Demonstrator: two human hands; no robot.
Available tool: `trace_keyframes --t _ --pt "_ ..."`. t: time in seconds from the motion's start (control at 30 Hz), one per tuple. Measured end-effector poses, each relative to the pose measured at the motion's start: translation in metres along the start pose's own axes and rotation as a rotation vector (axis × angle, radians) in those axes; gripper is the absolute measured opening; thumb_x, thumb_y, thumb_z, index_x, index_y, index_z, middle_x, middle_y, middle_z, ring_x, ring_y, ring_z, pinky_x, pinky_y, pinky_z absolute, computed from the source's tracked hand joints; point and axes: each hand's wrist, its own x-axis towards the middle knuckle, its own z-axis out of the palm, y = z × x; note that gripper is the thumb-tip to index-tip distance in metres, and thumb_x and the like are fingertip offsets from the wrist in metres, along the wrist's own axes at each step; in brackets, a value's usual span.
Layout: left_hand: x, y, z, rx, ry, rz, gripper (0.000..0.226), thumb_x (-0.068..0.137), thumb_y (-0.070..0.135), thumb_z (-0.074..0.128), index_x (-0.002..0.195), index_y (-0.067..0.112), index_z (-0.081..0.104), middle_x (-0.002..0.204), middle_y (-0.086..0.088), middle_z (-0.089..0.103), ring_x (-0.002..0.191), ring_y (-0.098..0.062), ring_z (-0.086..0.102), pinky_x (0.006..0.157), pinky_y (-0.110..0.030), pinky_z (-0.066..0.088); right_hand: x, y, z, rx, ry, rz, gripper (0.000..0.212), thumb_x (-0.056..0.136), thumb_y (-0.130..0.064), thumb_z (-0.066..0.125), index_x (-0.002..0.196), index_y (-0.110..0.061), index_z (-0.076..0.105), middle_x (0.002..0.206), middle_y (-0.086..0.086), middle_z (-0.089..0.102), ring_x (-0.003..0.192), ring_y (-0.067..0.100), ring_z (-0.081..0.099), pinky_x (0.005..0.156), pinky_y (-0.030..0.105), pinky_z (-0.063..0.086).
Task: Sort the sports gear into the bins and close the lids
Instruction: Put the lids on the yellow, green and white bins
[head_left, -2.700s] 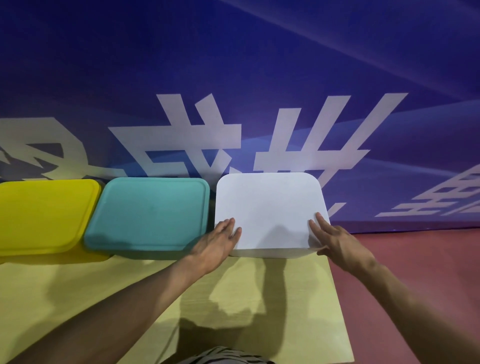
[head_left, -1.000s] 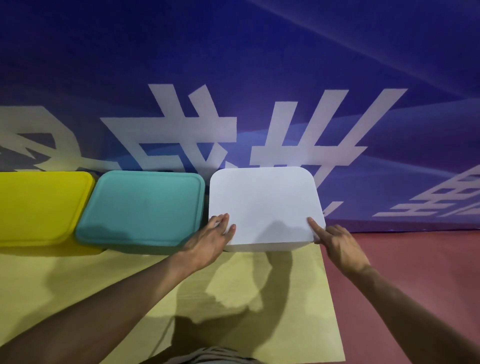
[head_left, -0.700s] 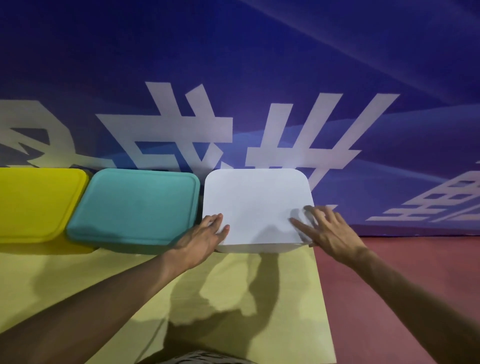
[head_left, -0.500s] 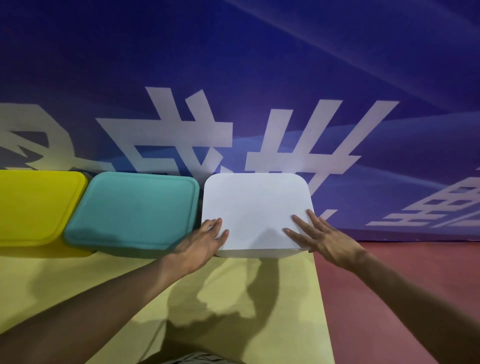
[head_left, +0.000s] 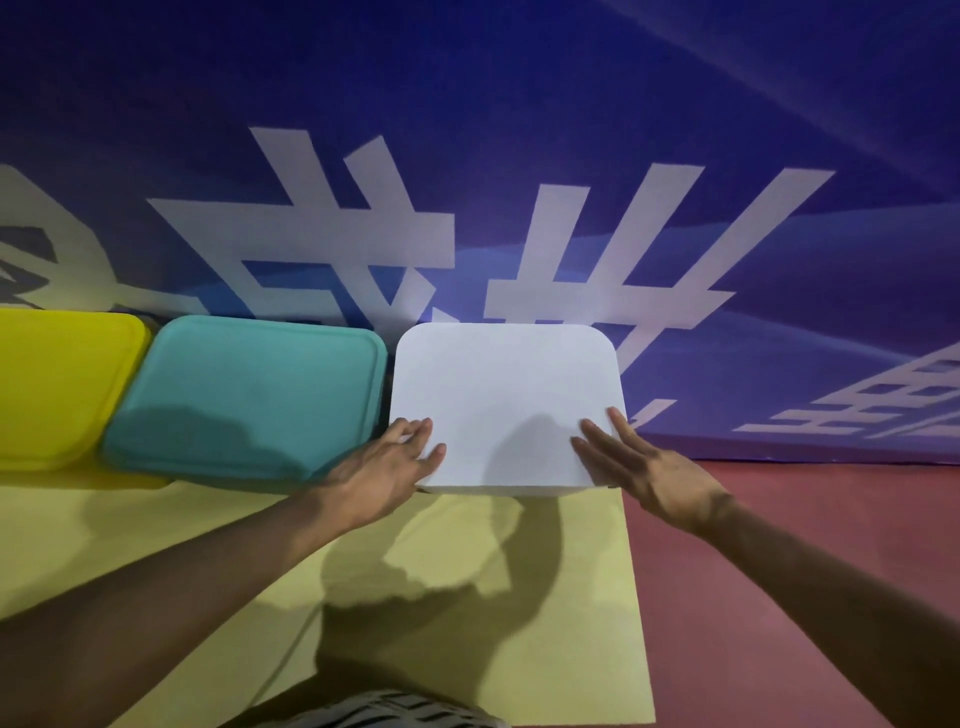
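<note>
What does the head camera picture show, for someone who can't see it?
Two hands, left hand and right hand, press flat on a white lid. Beside it sit a teal lid and yellow lid on a yellow table.

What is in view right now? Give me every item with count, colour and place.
White lid: one, white, on the rightmost bin at the table's right end.
Teal lid: one, teal, on the middle bin.
Yellow lid: one, yellow, on the left bin, cut off by the frame.
Table: one, pale yellow, under the bins.
Banner: one, blue with white characters, behind the bins.
Floor: red, right of the table.
Left hand: fingers flat at the white lid's near left corner.
Right hand: fingers flat at its near right corner.
</note>
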Motion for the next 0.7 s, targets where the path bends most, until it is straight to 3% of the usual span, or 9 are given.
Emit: trace_keyframes --t 0.1,0.2,0.27,0.37,0.43,0.5,0.57,0.63,0.7 --pt "-0.003 0.001 0.0 -0.047 -0.017 -0.014 0.058 0.106 0.014 0.042 0.16 0.018 0.022 0.169 -0.018 0.009 0.153 -0.035 0.013 0.121 -0.044 0.03 0.0 0.002 -0.001 0.085 0.004 0.011 0.089 0.095 0.007 0.026 0.16 -0.037 -0.017 0.167 -0.015 -0.025 0.156 0.026 -0.02 0.074 0.036 0.061" --pt "-0.007 0.003 -0.004 -0.053 -0.014 -0.048 0.059 0.106 0.013 0.044 0.16 0.018 0.023 0.169 -0.018 0.011 0.153 -0.035 0.015 0.119 -0.044 0.033 0.005 -0.008 0.009 0.121 0.057 0.056 0.072 0.107 -0.019 0.037 0.164 -0.024 -0.008 0.171 -0.007 -0.017 0.156 0.031 -0.015 0.09 0.041 0.06" --pt "-0.005 0.005 -0.006 -0.059 -0.012 -0.044 0.059 0.105 0.012 0.045 0.16 0.018 0.024 0.169 -0.018 0.012 0.153 -0.035 0.015 0.119 -0.044 0.034 0.011 -0.018 0.008 0.055 0.08 0.149 0.077 0.107 -0.033 0.044 0.162 -0.006 -0.003 0.171 0.016 -0.008 0.154 0.047 -0.009 0.112 0.056 0.043" --pt "-0.005 0.004 -0.006 -0.049 -0.011 -0.031 0.059 0.105 0.015 0.048 0.16 0.017 0.027 0.168 -0.02 0.015 0.152 -0.037 0.019 0.118 -0.045 0.037 0.026 -0.04 0.008 -0.007 0.079 0.213 0.089 0.102 -0.043 0.052 0.16 0.005 0.004 0.161 0.041 0.001 0.146 0.065 -0.007 0.115 0.076 0.016" --pt "-0.004 0.002 -0.004 -0.05 -0.034 -0.038 0.059 0.105 0.018 0.05 0.159 0.019 0.026 0.168 -0.02 0.016 0.151 -0.036 0.02 0.116 -0.046 0.038 0.033 -0.05 0.007 0.063 0.056 0.245 0.091 0.101 -0.043 0.053 0.161 -0.002 -0.002 0.161 0.042 0.002 0.145 0.067 -0.01 0.113 0.079 0.012" --pt "-0.004 0.001 -0.004 -0.034 -0.075 -0.044 0.059 0.107 0.027 0.048 0.159 0.02 0.023 0.168 -0.019 0.014 0.151 -0.035 0.019 0.116 -0.047 0.038 0.034 -0.054 0.005 0.18 -0.001 0.324 0.103 0.095 -0.048 0.06 0.163 -0.015 -0.01 0.164 0.036 -0.005 0.144 0.067 -0.011 0.11 0.08 0.02" --pt "-0.002 0.001 -0.012 -0.02 -0.126 -0.036 0.061 0.107 0.04 0.045 0.16 0.02 0.022 0.168 -0.018 0.013 0.15 -0.034 0.019 0.117 -0.046 0.035 0.033 -0.057 -0.003 0.223 -0.109 0.397 0.122 0.082 -0.066 0.068 0.162 -0.024 -0.012 0.165 0.032 -0.014 0.144 0.067 -0.008 0.104 0.082 0.03" --pt "-0.001 -0.001 -0.028 -0.015 -0.147 -0.018 0.063 0.106 0.049 0.044 0.16 0.022 0.026 0.167 -0.015 0.018 0.148 -0.032 0.024 0.117 -0.045 0.034 0.035 -0.052 -0.018 0.231 -0.187 0.402 0.129 0.074 -0.083 0.062 0.159 -0.033 -0.022 0.164 0.025 -0.025 0.147 0.062 -0.012 0.106 0.083 0.025" --pt "0.001 -0.006 -0.044 -0.03 -0.108 -0.033 0.069 0.102 0.056 0.049 0.159 0.027 0.025 0.166 -0.007 0.022 0.145 -0.028 0.027 0.113 -0.046 0.037 0.042 -0.042 -0.034 0.338 -0.178 0.416 0.125 0.074 -0.085 0.058 0.157 -0.039 -0.023 0.165 0.016 -0.03 0.15 0.055 -0.015 0.109 0.083 0.013"
